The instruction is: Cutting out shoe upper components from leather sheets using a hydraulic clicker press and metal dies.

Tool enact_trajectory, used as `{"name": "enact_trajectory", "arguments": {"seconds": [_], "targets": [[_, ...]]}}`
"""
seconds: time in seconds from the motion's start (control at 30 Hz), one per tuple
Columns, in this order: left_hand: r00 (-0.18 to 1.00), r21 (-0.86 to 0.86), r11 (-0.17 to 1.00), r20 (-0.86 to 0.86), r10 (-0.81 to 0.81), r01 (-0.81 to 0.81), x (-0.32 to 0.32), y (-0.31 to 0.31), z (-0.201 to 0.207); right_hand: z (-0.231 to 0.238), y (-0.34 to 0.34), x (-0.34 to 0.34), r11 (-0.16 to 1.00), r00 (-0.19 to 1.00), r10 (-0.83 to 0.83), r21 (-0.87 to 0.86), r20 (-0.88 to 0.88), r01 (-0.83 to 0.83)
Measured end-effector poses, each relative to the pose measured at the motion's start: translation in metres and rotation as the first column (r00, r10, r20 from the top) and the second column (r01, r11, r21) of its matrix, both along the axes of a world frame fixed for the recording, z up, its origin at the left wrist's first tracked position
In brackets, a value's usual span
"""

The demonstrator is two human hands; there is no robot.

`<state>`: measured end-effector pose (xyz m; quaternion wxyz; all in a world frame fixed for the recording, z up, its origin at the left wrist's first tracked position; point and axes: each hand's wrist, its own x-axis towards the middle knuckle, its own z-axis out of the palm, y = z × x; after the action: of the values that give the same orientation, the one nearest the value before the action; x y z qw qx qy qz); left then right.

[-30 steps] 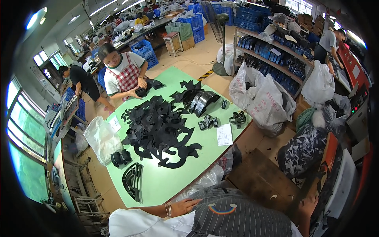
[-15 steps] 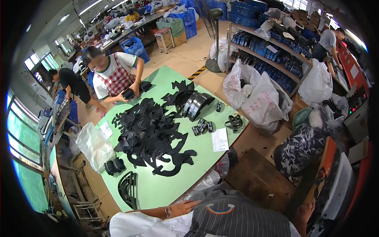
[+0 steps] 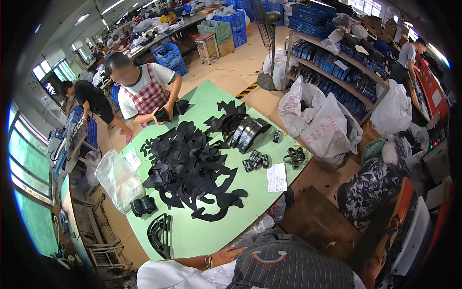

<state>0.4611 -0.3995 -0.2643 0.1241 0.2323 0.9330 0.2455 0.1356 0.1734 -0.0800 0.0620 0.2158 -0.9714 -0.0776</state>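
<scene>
My left hand (image 3: 228, 256) lies flat against my striped dark apron (image 3: 293, 265), fingers stretched and holding nothing. Low at the right, my right hand (image 3: 373, 266) hangs beside an orange-edged board; its fingers are too dark and cut off to read. In front of me stands a pale green table (image 3: 211, 236) with a heap of black cut-out pieces (image 3: 192, 166). Nearest my left hand on it are nested black curved strips (image 3: 161, 236). Glossy black curved pieces (image 3: 248, 131), small black bundles (image 3: 256, 161) and a written paper sheet (image 3: 276, 178) lie toward its right side.
Across the table a co-worker (image 3: 144, 91) in a checked apron grips a stack of black pieces (image 3: 163, 114). A clear plastic bag (image 3: 117, 178) hangs by the left edge. White sacks (image 3: 327, 130), a loaded shelf rack (image 3: 332, 62) and a standing fan (image 3: 267, 48) are at right.
The whole view has shifted slightly, so the table and its contents sit a little further right. My left hand keeps its place on the apron. The co-worker has turned the stack of black pieces.
</scene>
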Motion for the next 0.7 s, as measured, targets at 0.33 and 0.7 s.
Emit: {"name": "enact_trajectory", "arguments": {"seconds": [0.33,0.7], "targets": [[0.988,-0.114,0.993,-0.154,0.022,-0.04,-0.014,-0.016,-0.042,-0.008,0.029,0.005,0.993,0.995,-0.039,0.113,0.096,0.028],[0.972,-0.181,0.978,-0.227,0.064,-0.106,0.004,0.003,-0.066,0.0,0.029,-0.041,0.847,0.862,0.488,0.314,-0.137,-0.429]]}}
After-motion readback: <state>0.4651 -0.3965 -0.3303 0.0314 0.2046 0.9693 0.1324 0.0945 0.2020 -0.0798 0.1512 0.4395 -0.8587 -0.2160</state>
